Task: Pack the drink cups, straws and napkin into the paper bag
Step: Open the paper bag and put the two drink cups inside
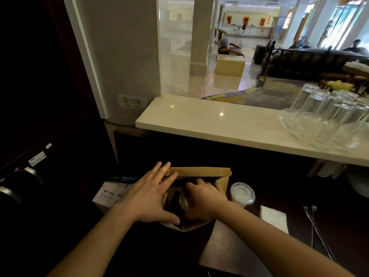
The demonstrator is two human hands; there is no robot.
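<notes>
A brown paper bag stands open on the dark counter below me. My right hand reaches down into its mouth and grips a lidded drink cup inside the bag. My left hand lies flat with fingers spread against the bag's left rim, thumb at the near edge. A second lidded clear cup stands just right of the bag. A white napkin lies further right. Two wrapped straws lie at the far right.
A raised cream stone ledge runs behind the bag, with several upturned glasses at its right end. A white box of A4 paper sits left of the bag. Dark cabinets with handles stand at the left.
</notes>
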